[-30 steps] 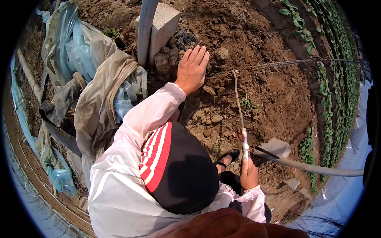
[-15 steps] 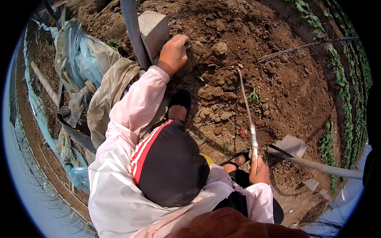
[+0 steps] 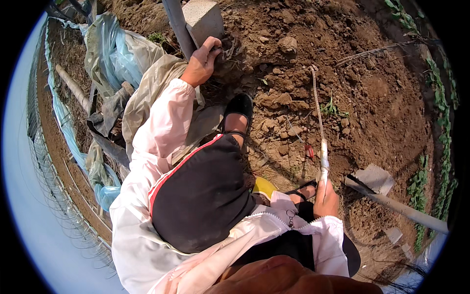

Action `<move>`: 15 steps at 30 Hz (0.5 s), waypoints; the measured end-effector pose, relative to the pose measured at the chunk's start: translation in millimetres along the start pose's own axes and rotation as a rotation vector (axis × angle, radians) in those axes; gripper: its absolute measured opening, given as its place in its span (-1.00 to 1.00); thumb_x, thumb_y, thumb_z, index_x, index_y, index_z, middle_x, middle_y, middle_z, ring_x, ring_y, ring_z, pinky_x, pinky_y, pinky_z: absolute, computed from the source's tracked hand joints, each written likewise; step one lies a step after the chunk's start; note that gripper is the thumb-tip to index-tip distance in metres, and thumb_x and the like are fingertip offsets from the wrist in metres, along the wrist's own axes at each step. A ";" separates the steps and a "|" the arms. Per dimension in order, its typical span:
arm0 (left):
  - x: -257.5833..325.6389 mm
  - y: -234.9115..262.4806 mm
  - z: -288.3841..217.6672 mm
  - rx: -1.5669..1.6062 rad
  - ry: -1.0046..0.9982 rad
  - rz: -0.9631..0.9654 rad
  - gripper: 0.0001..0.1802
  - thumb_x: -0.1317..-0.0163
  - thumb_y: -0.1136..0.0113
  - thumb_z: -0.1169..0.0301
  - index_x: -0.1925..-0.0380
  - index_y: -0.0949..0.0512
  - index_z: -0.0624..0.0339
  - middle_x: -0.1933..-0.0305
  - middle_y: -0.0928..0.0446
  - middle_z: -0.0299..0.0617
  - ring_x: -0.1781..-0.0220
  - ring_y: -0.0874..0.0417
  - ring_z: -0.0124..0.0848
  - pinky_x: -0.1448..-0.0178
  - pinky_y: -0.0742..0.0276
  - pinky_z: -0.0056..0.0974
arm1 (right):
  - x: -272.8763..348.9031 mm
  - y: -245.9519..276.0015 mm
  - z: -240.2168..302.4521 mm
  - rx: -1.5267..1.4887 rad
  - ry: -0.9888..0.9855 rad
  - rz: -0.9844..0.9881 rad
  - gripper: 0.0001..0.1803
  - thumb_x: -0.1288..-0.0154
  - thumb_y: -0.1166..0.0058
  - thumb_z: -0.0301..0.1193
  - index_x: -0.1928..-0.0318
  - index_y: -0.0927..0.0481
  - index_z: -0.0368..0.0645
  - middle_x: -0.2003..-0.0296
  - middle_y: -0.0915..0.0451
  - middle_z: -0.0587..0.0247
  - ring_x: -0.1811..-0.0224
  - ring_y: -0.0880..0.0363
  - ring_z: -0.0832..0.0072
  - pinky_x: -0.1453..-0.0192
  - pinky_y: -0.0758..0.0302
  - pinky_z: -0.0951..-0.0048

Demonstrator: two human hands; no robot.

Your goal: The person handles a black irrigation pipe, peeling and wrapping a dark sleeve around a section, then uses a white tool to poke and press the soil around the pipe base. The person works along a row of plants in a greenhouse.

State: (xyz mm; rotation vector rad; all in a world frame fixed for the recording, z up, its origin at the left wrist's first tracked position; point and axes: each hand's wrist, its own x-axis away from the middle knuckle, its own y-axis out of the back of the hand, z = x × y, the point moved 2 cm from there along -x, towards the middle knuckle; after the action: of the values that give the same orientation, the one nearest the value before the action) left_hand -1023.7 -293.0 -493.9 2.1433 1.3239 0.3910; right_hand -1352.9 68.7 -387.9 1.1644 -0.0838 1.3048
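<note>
Up by the grey concrete block (image 3: 204, 22), my left hand (image 3: 201, 62) is closed, thumb and fingers pinching a dark, dry-looking clump (image 3: 233, 51) at the edge of the soil. What the clump is made of is hard to tell. Lower right, my right hand (image 3: 325, 200) is wrapped round the white-covered handle of a long, thin, slightly curved tool (image 3: 318, 115). Its slim shaft points away from me, and the small bent tip lies against or just over the loose brown soil (image 3: 372, 103).
A grey post (image 3: 178, 29) leans beside the block. Crumpled plastic sheeting (image 3: 147, 93) lies at left. A pale pole (image 3: 401, 210) and a broken block (image 3: 374, 179) are at right, near green plant rows (image 3: 443, 132). Something yellow (image 3: 265, 186) shows beneath me.
My left hand has drawn back slightly toward me and turned, and the dark clump now shows at its fingers. The view has shifted; my right hand keeps its hold on the tool.
</note>
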 end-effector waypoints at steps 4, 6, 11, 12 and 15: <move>8.1 3.4 -6.9 -0.387 -0.326 0.139 -0.67 -0.19 -0.04 0.73 0.03 -0.44 0.31 0.18 -0.57 0.13 0.09 -0.59 0.11 -0.01 -0.52 -0.05 | 1.7 -8.1 -9.1 0.005 0.059 -0.009 -0.61 -0.63 0.21 -0.19 0.22 -0.49 -0.25 0.49 -0.58 -0.16 0.39 -0.59 -0.20 0.35 -0.43 -0.01; 24.6 0.8 -14.7 -0.558 -0.379 0.188 -0.67 -0.16 -0.09 0.69 0.04 -0.45 0.30 0.19 -0.58 0.10 0.11 -0.60 0.07 0.01 -0.50 -0.01 | 5.2 -11.7 -9.3 -0.023 0.053 0.014 -0.59 -0.63 0.23 -0.16 0.21 -0.48 -0.24 0.49 -0.57 -0.18 0.37 -0.58 -0.22 0.33 -0.42 -0.05; 53.4 -29.5 -17.9 -0.825 -0.373 0.060 -0.28 -0.18 -0.24 0.40 -0.35 -0.31 0.44 0.28 -0.57 -0.09 0.20 -0.59 -0.12 0.10 -0.51 -0.10 | 18.1 -16.5 -26.2 0.007 0.104 -0.059 -0.55 -0.63 0.23 -0.11 0.24 -0.45 -0.26 0.41 -0.57 -0.22 0.29 -0.56 -0.23 0.24 -0.40 -0.07; 53.8 -37.7 -18.7 -0.923 -0.355 0.077 -0.28 -0.22 -0.22 0.34 -0.38 -0.33 0.39 0.28 -0.57 -0.14 0.21 -0.60 -0.19 0.16 -0.52 -0.14 | 20.9 -13.6 -26.6 -0.008 0.092 -0.060 -0.55 -0.63 0.24 -0.11 0.24 -0.45 -0.26 0.40 -0.57 -0.22 0.28 -0.56 -0.22 0.23 -0.40 -0.07; 80.2 -40.6 19.1 -1.214 -0.441 -0.015 -0.65 -0.24 -0.16 0.37 -0.03 -0.65 0.15 0.33 -0.58 -0.24 0.24 -0.61 -0.27 0.26 -0.49 -0.17 | 24.4 -24.8 -28.3 -0.038 0.132 -0.057 -0.52 -0.61 0.23 -0.10 0.25 -0.48 -0.27 0.37 -0.57 -0.23 0.26 -0.54 -0.22 0.19 -0.40 -0.06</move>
State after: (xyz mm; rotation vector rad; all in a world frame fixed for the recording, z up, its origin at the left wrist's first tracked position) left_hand -1005.5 -214.7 -538.2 1.0843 0.5579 0.4972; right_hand -1340.6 109.7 -401.2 1.0386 0.0214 1.3206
